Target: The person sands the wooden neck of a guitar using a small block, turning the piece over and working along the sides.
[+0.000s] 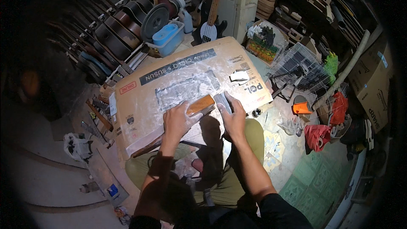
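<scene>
My left hand (176, 119) is closed around a small wooden block (201, 105) with a glossy orange-brown top and darker sides. A flat grey block (222, 102) is gripped in my right hand (234, 118), thumb along its near side. The two blocks are close together, almost end to end; I cannot tell whether they touch. Both are above the near edge of a flattened cardboard box (140, 114), which is dusted with white powder. Farther back on the cardboard lies a small white piece (240, 76), its material unclear.
Many guitars (121, 27) stand in a row at the far left, beside a blue tub (167, 40). A bass guitar (208, 32) leans behind the cardboard. To the right are a wire rack (296, 65), a red bag (317, 138) and a large carton (371, 85).
</scene>
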Available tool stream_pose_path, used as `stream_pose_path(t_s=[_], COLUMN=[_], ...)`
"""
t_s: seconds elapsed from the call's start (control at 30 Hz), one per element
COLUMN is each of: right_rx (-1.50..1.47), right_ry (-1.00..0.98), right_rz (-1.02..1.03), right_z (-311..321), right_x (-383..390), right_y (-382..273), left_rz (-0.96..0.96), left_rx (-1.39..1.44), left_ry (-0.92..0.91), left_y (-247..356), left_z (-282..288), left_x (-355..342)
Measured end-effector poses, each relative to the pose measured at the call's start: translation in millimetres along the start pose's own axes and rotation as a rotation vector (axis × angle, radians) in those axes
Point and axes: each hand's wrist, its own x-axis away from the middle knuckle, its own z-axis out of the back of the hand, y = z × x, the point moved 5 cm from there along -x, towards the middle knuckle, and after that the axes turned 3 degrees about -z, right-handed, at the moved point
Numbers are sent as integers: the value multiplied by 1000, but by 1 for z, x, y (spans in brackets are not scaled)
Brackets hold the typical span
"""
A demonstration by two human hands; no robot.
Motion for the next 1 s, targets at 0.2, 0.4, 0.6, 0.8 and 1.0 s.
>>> stream_pose_path(t_s=[0.2, 0.4, 0.6, 0.8, 1.0], right_rx=[111, 66, 131, -38, 52], right_ry=[47, 66, 176, 230, 118], right_rz=[446, 441, 44, -34, 221], right_z=[-33, -44, -44, -39, -65], right_x=[42, 52, 31, 13, 26], right_y=[-46, -65, -20, 2, -16], left_rz=[-62, -99, -88, -126, -148], left_rx=[48, 85, 56, 119, 128], left_ry=[68, 90, 63, 40, 58], left_y=[-9, -13, -9, -11, -26], left_z=[-4, -2, -3, 4, 1], left_x=[2, 2, 4, -3, -12])
